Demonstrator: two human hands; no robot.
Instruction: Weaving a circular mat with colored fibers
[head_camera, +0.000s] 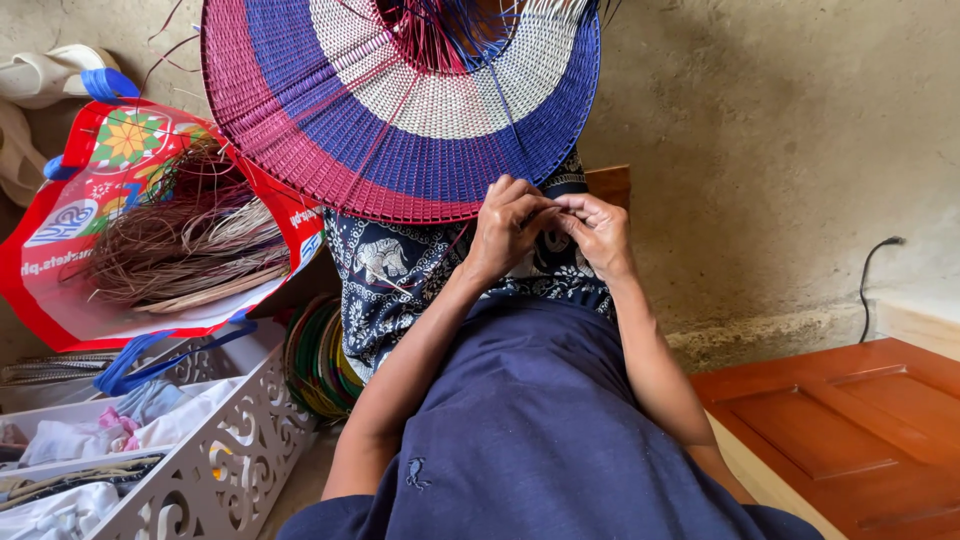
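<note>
A red printed bag (60, 290) holds dried reeds (180, 240); white fretwork basket (230, 450) beside it; orange wooden door panel (850, 430) at right.

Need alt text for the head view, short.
Seen from above, a person's left hand and right hand meet at the lower rim of a round woven piece banded red, blue and white, pinching a thin strand. A red bag of loose fibres sits to the left.
</note>
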